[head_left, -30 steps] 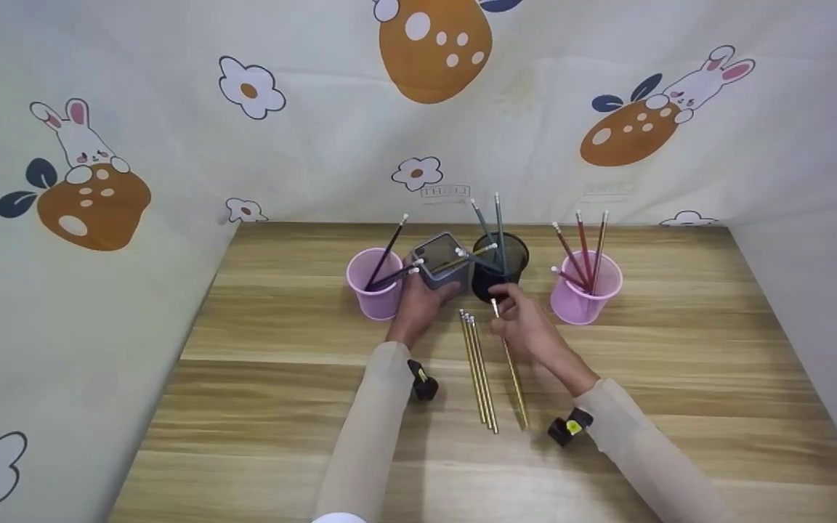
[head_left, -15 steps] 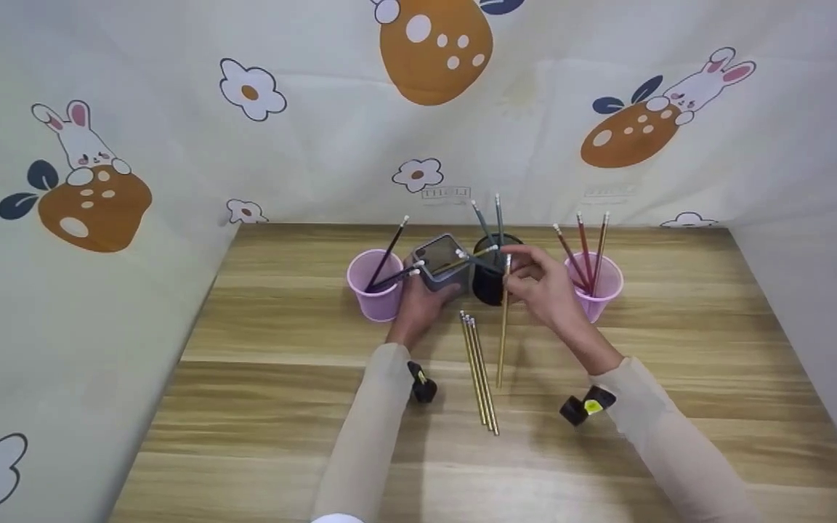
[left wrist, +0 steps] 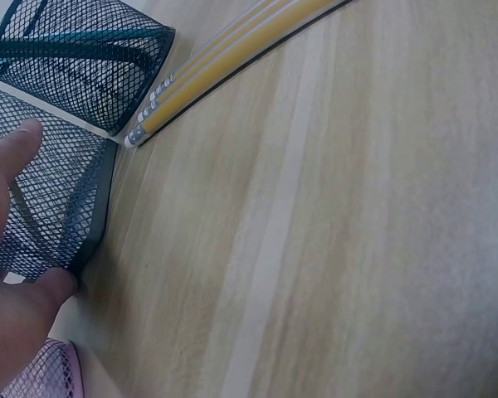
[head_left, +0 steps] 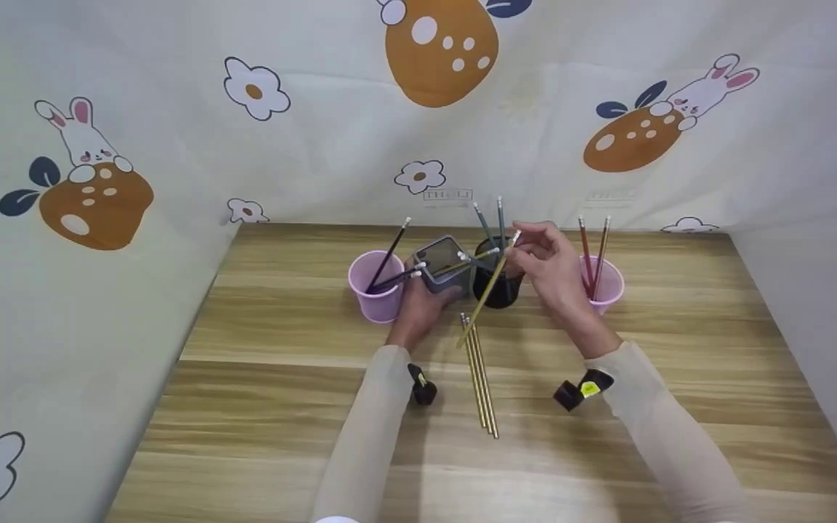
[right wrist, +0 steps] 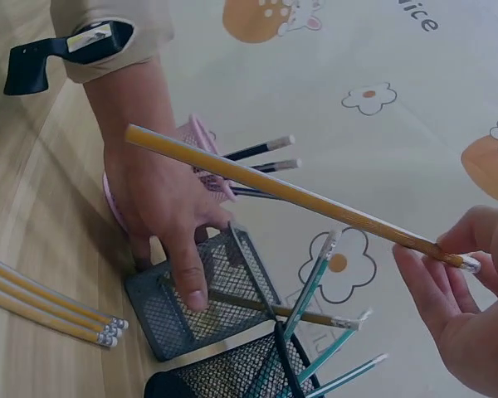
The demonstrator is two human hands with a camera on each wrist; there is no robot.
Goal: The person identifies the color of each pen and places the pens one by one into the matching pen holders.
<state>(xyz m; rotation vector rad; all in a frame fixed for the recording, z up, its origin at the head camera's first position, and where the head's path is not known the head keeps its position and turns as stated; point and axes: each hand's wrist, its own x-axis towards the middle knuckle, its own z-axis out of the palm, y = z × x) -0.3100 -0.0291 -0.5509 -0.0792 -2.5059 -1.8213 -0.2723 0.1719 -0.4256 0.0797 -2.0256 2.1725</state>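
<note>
My left hand (head_left: 418,309) grips the square grey mesh pencil holder (head_left: 453,285), thumb on the near side. One gold pencil (right wrist: 319,317) leans inside that holder. My right hand (head_left: 555,272) pinches another gold pencil (head_left: 490,288) close to its eraser end, the other end slanting down to the left. In the right wrist view, this pencil hangs in the air above the holders. Touching the square holder's right side is a round black mesh cup (head_left: 504,296) with several teal pencils. Three more gold pencils (head_left: 483,385) lie side by side on the table in front.
A pink cup (head_left: 381,309) with dark pencils stands left of the square holder. Another pink cup (head_left: 611,290) with red pencils is partly hidden behind my right hand. A printed cloth (head_left: 331,145) rises behind the table's back edge (head_left: 302,225).
My right hand has lifted the gold pencil off the table, up and toward the back, and its lower end has swung left. My left hand stays on the square holder.
</note>
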